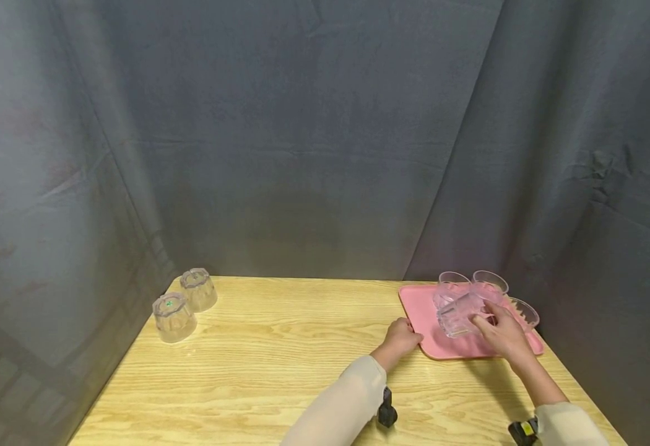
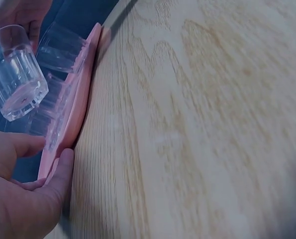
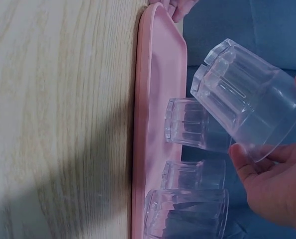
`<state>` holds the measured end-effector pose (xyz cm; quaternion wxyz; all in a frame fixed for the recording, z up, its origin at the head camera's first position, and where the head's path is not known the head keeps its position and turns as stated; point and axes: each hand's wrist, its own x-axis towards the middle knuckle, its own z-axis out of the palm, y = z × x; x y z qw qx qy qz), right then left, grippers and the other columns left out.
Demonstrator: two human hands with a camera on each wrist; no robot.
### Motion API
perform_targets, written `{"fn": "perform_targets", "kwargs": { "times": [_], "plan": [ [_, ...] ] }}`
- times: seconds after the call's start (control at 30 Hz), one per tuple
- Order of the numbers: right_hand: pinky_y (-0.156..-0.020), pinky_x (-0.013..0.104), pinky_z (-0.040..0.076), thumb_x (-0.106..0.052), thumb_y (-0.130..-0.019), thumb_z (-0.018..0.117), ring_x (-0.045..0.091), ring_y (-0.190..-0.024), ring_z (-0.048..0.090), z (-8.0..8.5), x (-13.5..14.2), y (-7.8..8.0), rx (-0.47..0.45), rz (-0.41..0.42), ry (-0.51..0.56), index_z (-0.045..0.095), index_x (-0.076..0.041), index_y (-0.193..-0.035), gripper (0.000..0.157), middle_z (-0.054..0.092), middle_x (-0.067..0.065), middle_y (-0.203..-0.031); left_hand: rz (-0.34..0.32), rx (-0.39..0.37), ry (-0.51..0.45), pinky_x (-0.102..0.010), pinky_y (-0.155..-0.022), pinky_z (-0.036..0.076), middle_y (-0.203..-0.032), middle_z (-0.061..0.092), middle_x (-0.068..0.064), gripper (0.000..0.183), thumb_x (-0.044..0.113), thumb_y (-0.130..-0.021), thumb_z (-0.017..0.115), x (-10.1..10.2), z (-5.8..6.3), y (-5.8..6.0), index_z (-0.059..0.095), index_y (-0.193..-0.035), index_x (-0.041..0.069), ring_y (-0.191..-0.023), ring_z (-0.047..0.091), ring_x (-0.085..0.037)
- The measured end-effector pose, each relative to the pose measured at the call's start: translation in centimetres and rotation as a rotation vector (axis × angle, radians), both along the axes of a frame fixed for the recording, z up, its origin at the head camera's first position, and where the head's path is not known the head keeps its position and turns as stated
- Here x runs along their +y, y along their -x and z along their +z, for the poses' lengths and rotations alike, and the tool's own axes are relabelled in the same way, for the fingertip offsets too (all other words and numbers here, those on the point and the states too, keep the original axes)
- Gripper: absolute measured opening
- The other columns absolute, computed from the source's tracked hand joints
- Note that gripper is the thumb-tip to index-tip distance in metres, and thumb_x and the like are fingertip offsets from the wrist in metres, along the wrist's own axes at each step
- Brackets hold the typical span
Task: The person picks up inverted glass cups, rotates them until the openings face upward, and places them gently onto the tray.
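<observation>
The right hand [image 1: 502,331] holds a tilted cup [image 1: 459,317] by its rim above the tray [image 1: 421,308].

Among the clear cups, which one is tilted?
The cup in the right hand, above the pink tray. The three cups on the tray stand upright; the two cups at the far left stand upside down.
</observation>
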<state>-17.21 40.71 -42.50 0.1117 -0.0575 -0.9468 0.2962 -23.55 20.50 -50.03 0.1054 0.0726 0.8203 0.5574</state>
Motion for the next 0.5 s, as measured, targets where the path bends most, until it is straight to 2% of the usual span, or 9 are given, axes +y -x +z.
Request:
{"fn": "perform_targets", "kwargs": {
  "times": [0.23, 0.5],
  "plan": [
    [-0.085, 0.062, 0.051, -0.027, -0.095, 0.062, 0.053, -0.102, 0.061, -0.19, 0.05, 0.42, 0.069, 0.017, -0.057, 0.043, 0.020, -0.138, 0.067, 0.056, 0.042, -0.124, -0.022, 0.023, 0.109, -0.025, -0.075, 0.050, -0.084, 0.055, -0.001, 0.021, 0.006, -0.080, 0.081, 0.16, 0.10, 0.15, 0.068, -0.095, 0.003, -0.077, 0.049, -0.012],
    [-0.075, 0.051, 0.054, -0.027, -0.091, 0.068, 0.044, -0.093, 0.064, -0.53, -0.27, 0.76, 0.102, 0.005, -0.092, 0.048, 0.018, -0.134, 0.065, 0.059, 0.038, -0.117, -0.006, 0.041, 0.180, -0.028, -0.087, 0.052, -0.094, 0.059, -0.008, 0.026, 0.006, -0.075, 0.084, -0.02, 0.52, -0.07, 0.067, -0.095, 0.001, -0.085, 0.054, -0.018]
  ]
}}
